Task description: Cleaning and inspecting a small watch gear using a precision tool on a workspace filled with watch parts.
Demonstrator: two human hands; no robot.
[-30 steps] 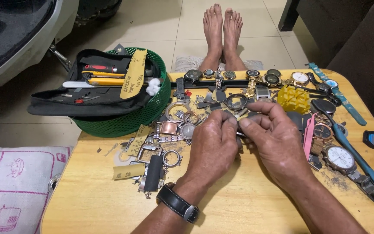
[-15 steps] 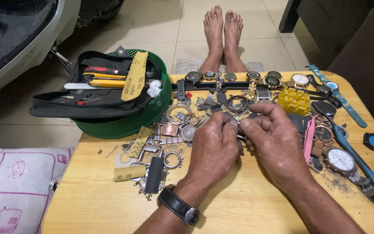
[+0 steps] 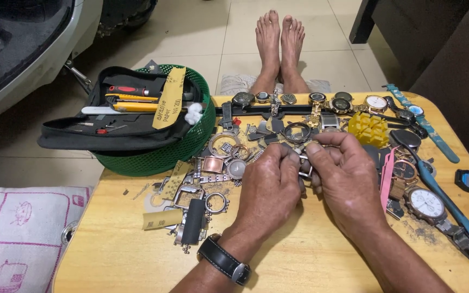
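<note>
Both hands meet above the worktop: left hand and right hand, fingers clamped together on a small metal watch part; yellow block just beyond.

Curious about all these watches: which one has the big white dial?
The watch near the table's right edge, beside the right hand; its neighbours show darker or smaller dials.
</note>
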